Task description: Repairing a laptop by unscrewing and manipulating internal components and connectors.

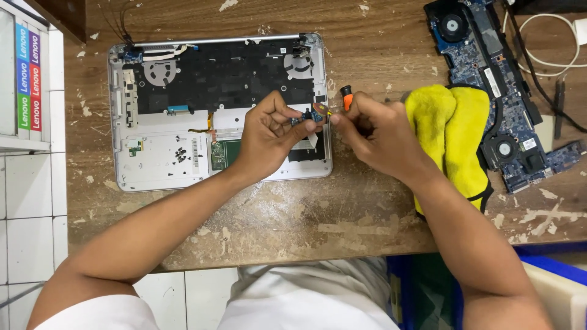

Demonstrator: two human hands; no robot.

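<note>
The fingers [292, 116] of the left hand [269, 137] are pinched nearly closed around a small blue circuit board with dark connectors [307, 116], holding it just above the right edge of the opened silver laptop base [159, 165]. The board's long axis runs roughly left to right, its right end toward the right hand [376, 137]. That hand's fingers are curled tightly around a small screwdriver with an orange-and-black handle [347, 98], handle tip pointing up and away; its blade is hidden. A folded yellow cloth [455, 134] lies just beside the right hand, and a blue laptop motherboard [501, 79] beyond it. The worn wooden desk [306, 220] is bare toward its near edge.
</note>
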